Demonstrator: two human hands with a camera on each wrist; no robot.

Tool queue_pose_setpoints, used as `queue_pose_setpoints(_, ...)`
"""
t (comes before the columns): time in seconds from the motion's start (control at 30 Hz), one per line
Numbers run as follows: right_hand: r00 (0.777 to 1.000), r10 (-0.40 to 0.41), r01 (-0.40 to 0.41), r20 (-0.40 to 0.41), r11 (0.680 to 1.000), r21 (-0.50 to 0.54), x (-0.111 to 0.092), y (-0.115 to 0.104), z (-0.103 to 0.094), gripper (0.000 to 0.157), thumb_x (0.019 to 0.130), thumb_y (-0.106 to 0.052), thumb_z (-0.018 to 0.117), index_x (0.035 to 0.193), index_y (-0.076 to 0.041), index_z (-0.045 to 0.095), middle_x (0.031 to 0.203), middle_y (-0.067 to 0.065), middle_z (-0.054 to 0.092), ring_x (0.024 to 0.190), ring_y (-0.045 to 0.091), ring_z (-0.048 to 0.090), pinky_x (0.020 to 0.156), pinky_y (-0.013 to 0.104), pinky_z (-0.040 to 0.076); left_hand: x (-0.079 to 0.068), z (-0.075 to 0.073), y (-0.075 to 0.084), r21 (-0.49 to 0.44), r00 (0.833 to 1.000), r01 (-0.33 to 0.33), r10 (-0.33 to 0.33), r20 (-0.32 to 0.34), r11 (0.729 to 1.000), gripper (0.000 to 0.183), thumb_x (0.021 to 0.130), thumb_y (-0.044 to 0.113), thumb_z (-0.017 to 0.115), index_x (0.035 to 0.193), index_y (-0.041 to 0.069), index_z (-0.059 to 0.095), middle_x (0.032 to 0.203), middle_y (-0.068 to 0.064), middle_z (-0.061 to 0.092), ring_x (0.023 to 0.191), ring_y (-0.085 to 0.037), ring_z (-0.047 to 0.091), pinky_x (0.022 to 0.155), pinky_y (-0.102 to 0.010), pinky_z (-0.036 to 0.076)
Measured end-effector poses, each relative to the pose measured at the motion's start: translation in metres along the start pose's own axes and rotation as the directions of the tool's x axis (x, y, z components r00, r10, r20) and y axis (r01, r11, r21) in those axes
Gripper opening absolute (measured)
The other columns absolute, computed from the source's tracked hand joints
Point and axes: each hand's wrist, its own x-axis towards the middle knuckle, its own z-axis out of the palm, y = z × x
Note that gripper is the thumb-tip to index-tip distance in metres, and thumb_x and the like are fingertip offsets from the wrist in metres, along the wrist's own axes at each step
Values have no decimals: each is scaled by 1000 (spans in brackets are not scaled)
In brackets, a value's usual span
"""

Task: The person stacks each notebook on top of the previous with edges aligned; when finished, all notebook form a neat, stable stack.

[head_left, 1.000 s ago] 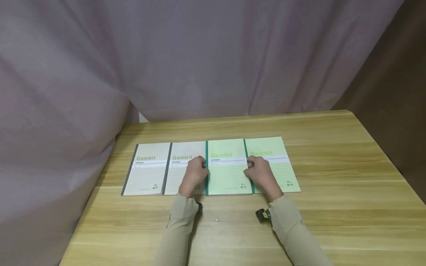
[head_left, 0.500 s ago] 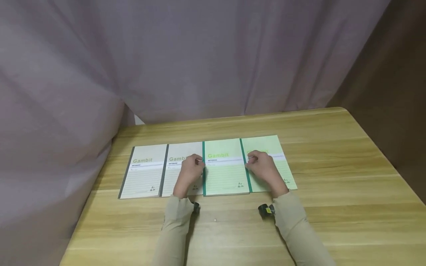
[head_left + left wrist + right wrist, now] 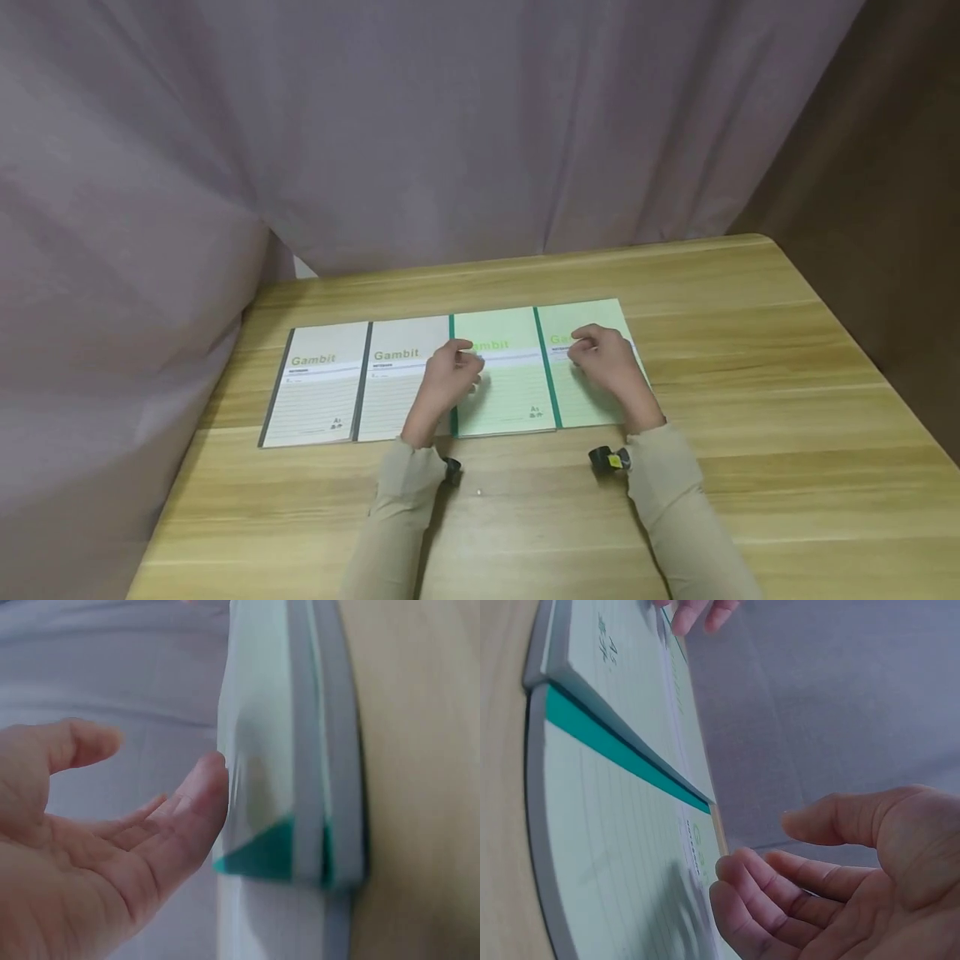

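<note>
Two whitish notebooks with dark grey spines, the far-left one [image 3: 318, 400] and its neighbour [image 3: 393, 408], lie in a row with two pale green, green-spined ones. My left hand [image 3: 448, 377] hovers above the left edge of the inner green notebook [image 3: 510, 392], fingers loosely bent and holding nothing. In the left wrist view, that green notebook's edge [image 3: 306, 750] shows two layers. My right hand [image 3: 606, 362] is over the outer green notebook [image 3: 581, 400], covering part of its cover. Its thumb and fingers are apart with nothing between them, and their shadow falls on the cover.
All the notebooks lie on a wood-grain table [image 3: 750, 375]. A grey-purple curtain [image 3: 420, 133] hangs behind and along the left side. One small pale speck [image 3: 479, 492] is on the table between my forearms.
My left hand has moved right, from beside the inner green notebook's spine to over its cover. My right hand has drawn away rightward from the outer green spine. The notebooks stay in their row.
</note>
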Motion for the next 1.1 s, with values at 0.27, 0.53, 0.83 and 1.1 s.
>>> queue_pose_setpoints(0.27,999,36,-36,2,998,42,-1,9,-10,40,92,-7,58,127,13,59,112,30,67,96,39,66,77,40,54,1,20,3,-61,999,-22,24,25,998,62,95,16,60,146,-11,38,115,-22,67,87,-30,71,69,-33,59)
queue_pose_setpoints(0.53,995,98,-99,18,994,54,-7,23,-29,45,97,-13,61,134,13,53,118,31,64,101,39,63,79,39,52,-2,38,10,-182,996,10,6,91,983,62,96,15,64,147,-9,37,122,-23,65,90,-34,71,71,-37,60)
queue_pose_setpoints(0.83,992,122,-123,24,991,45,-6,28,-42,49,98,-15,61,135,15,50,120,33,61,104,42,60,83,43,52,-1,42,13,-210,989,27,5,150,977,62,95,13,64,148,-6,38,133,-21,60,92,-30,70,74,-36,60)
queue_pose_setpoints(1.1,985,166,-168,53,985,44,-7,30,-47,53,98,-16,61,139,14,47,125,34,59,113,46,56,92,51,50,-2,54,17,-207,973,12,36,228,978,63,94,13,65,149,-3,39,141,-20,54,93,-29,70,73,-36,60)
